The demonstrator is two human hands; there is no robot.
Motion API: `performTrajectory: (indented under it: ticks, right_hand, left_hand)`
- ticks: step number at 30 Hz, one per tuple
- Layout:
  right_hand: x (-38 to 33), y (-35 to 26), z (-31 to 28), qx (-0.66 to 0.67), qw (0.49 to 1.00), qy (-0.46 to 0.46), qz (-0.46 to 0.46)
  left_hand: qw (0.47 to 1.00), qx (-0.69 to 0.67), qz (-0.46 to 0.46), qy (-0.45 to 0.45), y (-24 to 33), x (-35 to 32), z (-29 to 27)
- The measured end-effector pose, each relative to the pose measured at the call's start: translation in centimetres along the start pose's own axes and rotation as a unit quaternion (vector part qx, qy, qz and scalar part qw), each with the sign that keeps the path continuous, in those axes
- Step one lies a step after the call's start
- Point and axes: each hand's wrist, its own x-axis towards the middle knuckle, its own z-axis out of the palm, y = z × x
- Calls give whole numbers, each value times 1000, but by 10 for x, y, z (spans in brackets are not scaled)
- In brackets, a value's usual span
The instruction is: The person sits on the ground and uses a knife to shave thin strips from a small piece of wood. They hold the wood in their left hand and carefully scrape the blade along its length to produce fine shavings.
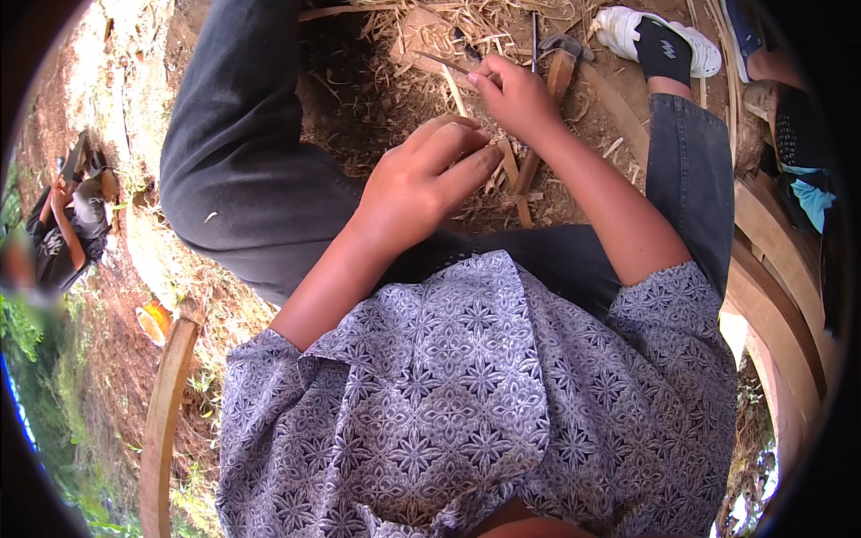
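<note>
My left hand point(421, 179) is closed, its fingers curled round a pale thin strip of wood or bamboo point(455, 90) that sticks out beyond its knuckles. Just ahead and to the right, my right hand point(518, 103) grips a knife point(441, 62). The narrow blade points left and crosses near the strip's far end; whether they touch I cannot tell. The knife's handle is hidden in my fingers. Both hands are above the ground between my spread legs.
Shavings point(484, 20) litter the soil around a flat wooden block point(421, 38). A hammer point(563, 65) lies beyond my right hand, near my white shoe point(619, 34). Curved planks point(776, 296) lie at the right. People sit at both sides, one point(76, 215) far left.
</note>
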Motion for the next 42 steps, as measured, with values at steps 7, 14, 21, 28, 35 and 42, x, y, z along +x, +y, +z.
performTrajectory:
  ticks: [7, 14, 21, 28, 35, 42]
  right_hand:
    - [5, 4, 4, -58, 997, 45, 28]
    - [0, 26, 3, 109, 994, -15, 29]
    - [5, 4, -14, -31, 997, -57, 30]
    - [-2, 4, 8, -85, 994, 34, 58]
    - [-7, 6, -18, 337, 931, -63, 128]
    - [-11, 10, -19, 352, 920, -126, 121]
  left_hand:
    - [1000, -8, -3, 18, 1, 1, 3]
    - [1000, -13, 2, 14, 0, 1, 2]
    - [1000, -19, -3, 4, 1, 1, 2]
    - [1000, -7, 2, -6, 3, -1, 5]
    - [979, 76, 71, -173, -2, -4, 19]
    - [912, 190, 150, -331, -27, -12, 64]
